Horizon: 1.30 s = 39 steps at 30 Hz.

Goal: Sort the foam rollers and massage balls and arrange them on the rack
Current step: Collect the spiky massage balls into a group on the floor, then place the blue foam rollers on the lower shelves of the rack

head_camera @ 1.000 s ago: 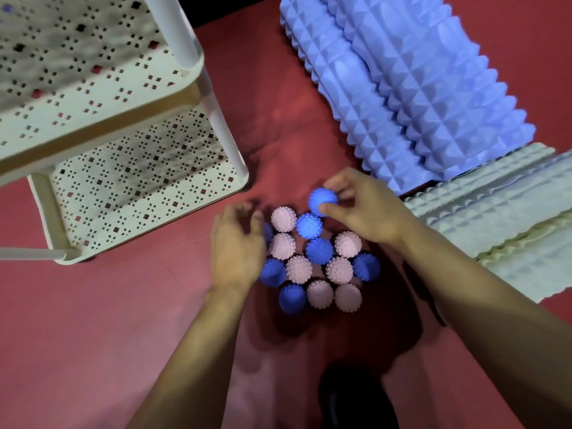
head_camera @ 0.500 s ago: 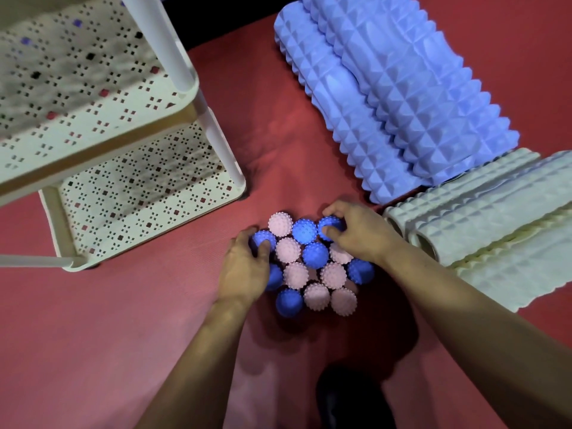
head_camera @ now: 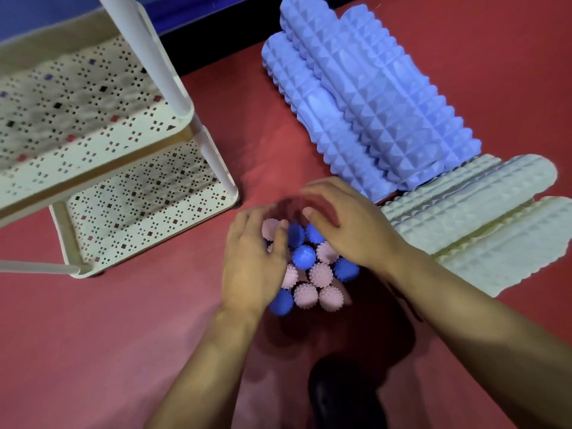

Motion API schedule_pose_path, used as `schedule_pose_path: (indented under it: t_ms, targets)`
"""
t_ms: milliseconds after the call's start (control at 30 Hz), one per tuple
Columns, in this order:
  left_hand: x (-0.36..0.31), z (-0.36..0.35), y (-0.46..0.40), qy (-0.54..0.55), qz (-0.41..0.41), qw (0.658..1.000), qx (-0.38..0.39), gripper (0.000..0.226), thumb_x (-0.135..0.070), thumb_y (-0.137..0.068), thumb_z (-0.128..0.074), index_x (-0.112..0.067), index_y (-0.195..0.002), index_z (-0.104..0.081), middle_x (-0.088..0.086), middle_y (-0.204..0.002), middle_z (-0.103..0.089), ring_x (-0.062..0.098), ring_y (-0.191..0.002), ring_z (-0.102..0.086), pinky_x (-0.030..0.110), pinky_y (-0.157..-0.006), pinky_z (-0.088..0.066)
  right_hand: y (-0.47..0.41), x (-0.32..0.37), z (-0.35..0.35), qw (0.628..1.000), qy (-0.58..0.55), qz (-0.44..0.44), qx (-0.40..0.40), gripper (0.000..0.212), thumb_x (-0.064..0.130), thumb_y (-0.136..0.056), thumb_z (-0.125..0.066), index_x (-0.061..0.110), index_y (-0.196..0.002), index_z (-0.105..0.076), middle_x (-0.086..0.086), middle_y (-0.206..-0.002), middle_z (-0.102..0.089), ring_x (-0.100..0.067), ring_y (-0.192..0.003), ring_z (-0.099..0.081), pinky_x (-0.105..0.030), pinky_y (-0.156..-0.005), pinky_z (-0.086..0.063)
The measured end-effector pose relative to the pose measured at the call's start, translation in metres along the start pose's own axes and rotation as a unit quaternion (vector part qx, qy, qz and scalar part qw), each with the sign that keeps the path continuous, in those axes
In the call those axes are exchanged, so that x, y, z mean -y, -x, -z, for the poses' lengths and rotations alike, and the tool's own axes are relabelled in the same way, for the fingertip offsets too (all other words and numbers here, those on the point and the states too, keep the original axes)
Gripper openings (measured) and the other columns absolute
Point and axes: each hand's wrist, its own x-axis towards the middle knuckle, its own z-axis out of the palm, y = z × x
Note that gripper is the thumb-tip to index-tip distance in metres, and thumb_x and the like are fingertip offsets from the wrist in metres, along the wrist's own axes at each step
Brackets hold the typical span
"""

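Several spiky massage balls, blue (head_camera: 303, 257) and pink (head_camera: 320, 274), sit packed in a cluster on the red floor. My left hand (head_camera: 252, 264) lies over the cluster's left side, and its thumb and fingers curl round a pink ball (head_camera: 271, 229). My right hand (head_camera: 346, 226) arches over the far right of the cluster with thumb and fingers apart and nothing between them; it is blurred. Blue knobbly foam rollers (head_camera: 371, 103) lie at the back right. Pale ridged rollers (head_camera: 483, 212) lie beside them at the right. The cream rack (head_camera: 139, 212) stands to the left.
The rack has perforated shelves, the upper one (head_camera: 77, 125) overhanging the lower, and white posts (head_camera: 161, 57). Nothing lies on the shelf areas in view. A dark shape (head_camera: 340, 394) sits on the floor near the bottom edge. Bare red floor (head_camera: 93, 335) spreads left of my arms.
My right hand put its blue ball down among the others and now hovers over them. My left hand slid further onto the cluster. The view shifted, so everything sits lower.
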Motion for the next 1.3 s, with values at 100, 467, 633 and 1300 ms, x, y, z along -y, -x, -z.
schedule_pose_path:
  t_ms: [100,467,633,1300]
  targets:
    - [-0.030,0.013,0.015,0.058,-0.014,0.998,-0.009,0.022,-0.025,-0.100,-0.065,-0.028,-0.122,-0.065,-0.012,-0.118,-0.061,0.010,-0.115,-0.059,0.026,-0.101,-0.043,0.016,0.013,0.019,1.000,-0.018,0.015,-0.014,0.032,0.027,-0.100,-0.063,0.018,-0.130,-0.067,0.005,-0.130,-0.062,-0.011,-0.122,-0.059,-0.023,-0.105,-0.044]
    - [-0.093,-0.069,0.048,0.220,0.165,0.953,0.127,0.015,-0.033,-0.098,-0.069,-0.027,-0.109,-0.061,-0.014,-0.102,-0.067,0.010,-0.093,-0.064,0.020,-0.089,-0.050,0.105,-0.037,0.073,0.986,0.032,-0.123,-0.112,0.036,0.040,-0.098,-0.058,0.021,-0.128,-0.063,0.003,-0.128,-0.061,-0.021,-0.118,-0.059,-0.032,-0.100,-0.046]
    - [-0.099,-0.127,0.047,0.294,0.252,0.907,0.166,0.031,-0.035,-0.097,-0.071,-0.015,-0.120,-0.064,-0.006,-0.100,-0.072,0.009,-0.091,-0.067,0.040,-0.100,-0.056,0.125,-0.065,0.070,0.977,0.010,-0.172,-0.126,0.033,0.034,-0.100,-0.061,0.024,-0.131,-0.061,0.006,-0.135,-0.057,-0.016,-0.122,-0.055,-0.028,-0.102,-0.041]
    - [-0.111,-0.120,-0.019,0.334,0.222,0.912,0.092,0.039,-0.034,-0.102,-0.064,-0.016,-0.136,-0.060,0.001,-0.125,-0.070,0.005,-0.096,-0.066,0.013,-0.082,-0.050,-0.016,-0.107,0.083,0.955,-0.020,-0.275,-0.111,0.100,0.060,-0.076,-0.080,0.027,-0.155,-0.030,-0.007,-0.143,-0.041,-0.028,-0.114,-0.061,-0.037,-0.088,-0.049]
